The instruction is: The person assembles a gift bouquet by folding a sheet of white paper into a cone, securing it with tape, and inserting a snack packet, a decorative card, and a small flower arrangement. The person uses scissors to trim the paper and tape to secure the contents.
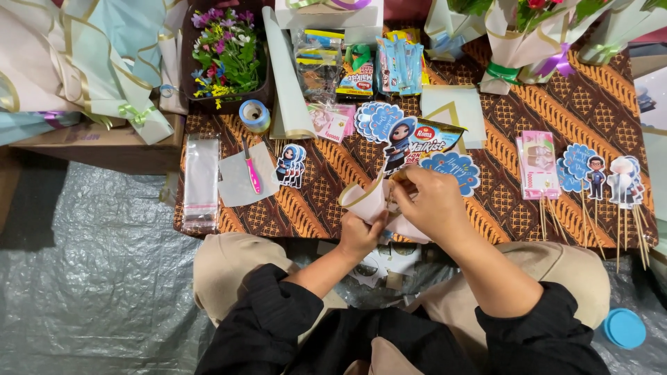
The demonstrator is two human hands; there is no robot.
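My left hand (360,232) and right hand (432,203) both pinch a folded pale pink wrapping sheet (367,201) with a gold edge, just above the near edge of the brown batik cloth (597,104). Cartoon stick toppers (399,139) lie just beyond. Grey plastic sheeting (97,278) covers the floor. My right fingers hide whatever sits inside the fold.

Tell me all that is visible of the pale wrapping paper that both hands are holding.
The pale pink wrapping paper with a gold edge looks thin and stiff. It is curled into a loose cone and held just above the near edge of the brown batik-patterned tablecloth. The left hand grips it from below; the right hand pinches its upper fold. Its far side is hidden.
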